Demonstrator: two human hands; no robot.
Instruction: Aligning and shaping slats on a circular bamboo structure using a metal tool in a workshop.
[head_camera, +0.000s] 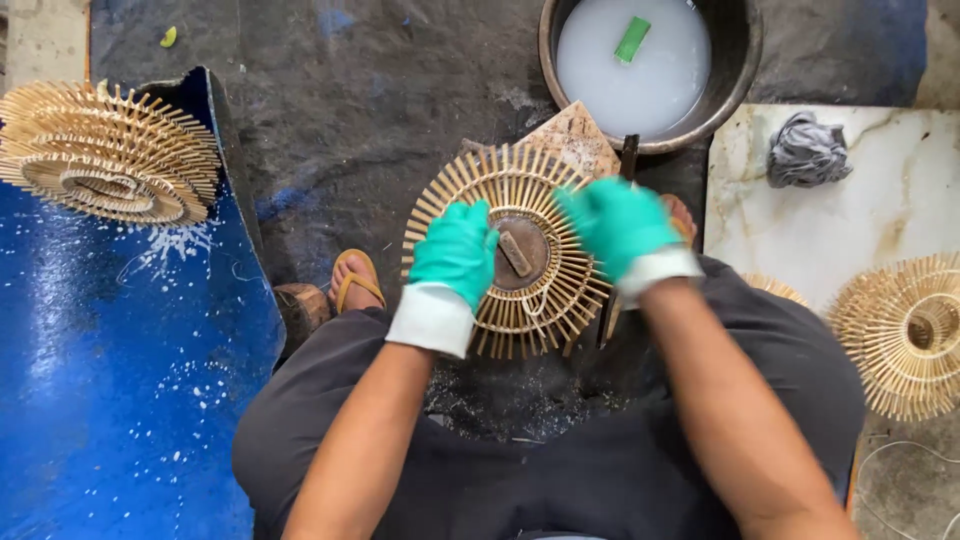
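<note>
Both forearms come in from the near edge, green-gloved hands on a round bamboo-stick frame (515, 250) held over the lap in the middle of the scene. Left hand (455, 252) has its fingers curled down over the frame's left rim, gripping it; right hand (618, 225) is clamped over the far-right rim, though I can't tell exactly how those fingers sit underneath. Biggest risk imo: the thin sticks fan out past the rings, so a hard squeeze or twist could snap or pop one loose. Next, the basin of milky liquid (650, 70) sits just beyond the frame, so a push forward could bump it and slosh. Smaller worry: the little wooden block (515, 253) on the dark centre disc could slide off if the frame tips. Frame itself looks pale, evenly spoked, with concentric rings. Similar frames lie far left (105, 150) and right (905, 335).
</note>
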